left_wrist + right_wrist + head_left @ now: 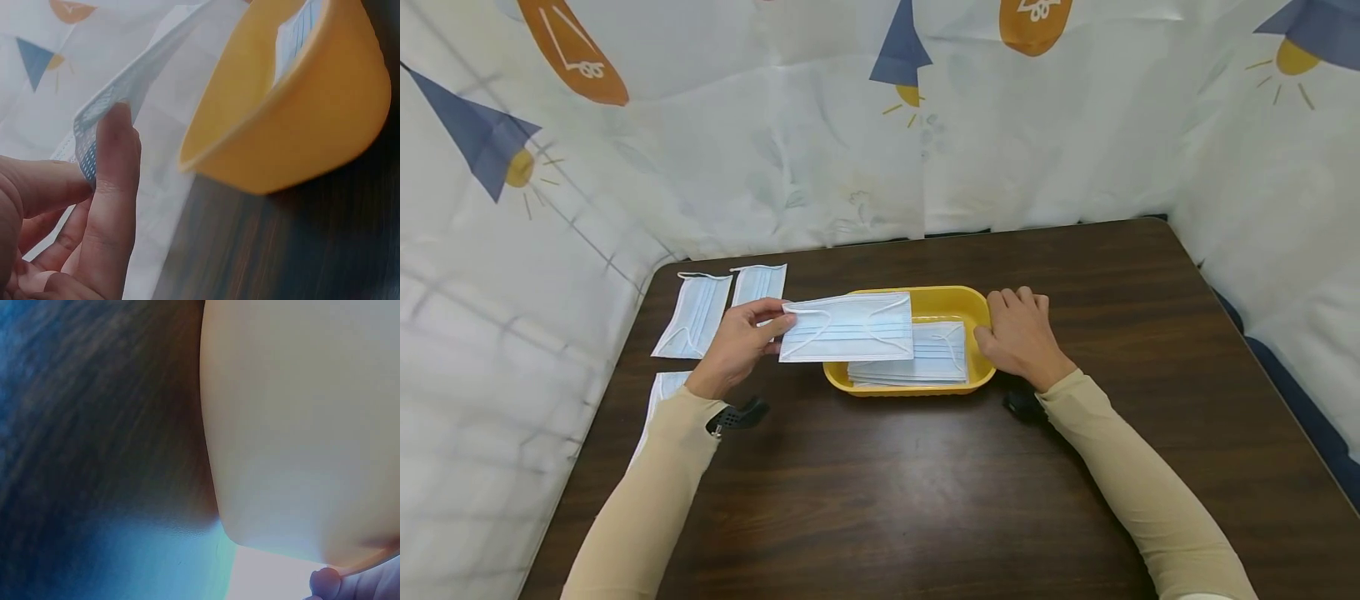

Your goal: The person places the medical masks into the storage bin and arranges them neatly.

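My left hand (739,340) pinches a light blue face mask (850,329) by its left end, thumb on top. This mask hangs over the left part of a yellow tray (955,298), its white ear loops lying across the pleats. Inside the tray lies a stack of similar masks (943,354), partly covered by the held one. In the left wrist view the mask's edge (87,147) sits between thumb and fingers, beside the tray wall (300,137). My right hand (1021,333) grips the tray's right rim; its fingertips (326,583) show at the rim in the right wrist view.
On the left of the brown table (880,500) lie two masks near the back, a left one (698,312) and a right one (760,283). Another mask (662,396) is half hidden under my left forearm. A patterned white curtain (820,150) hangs behind the table.
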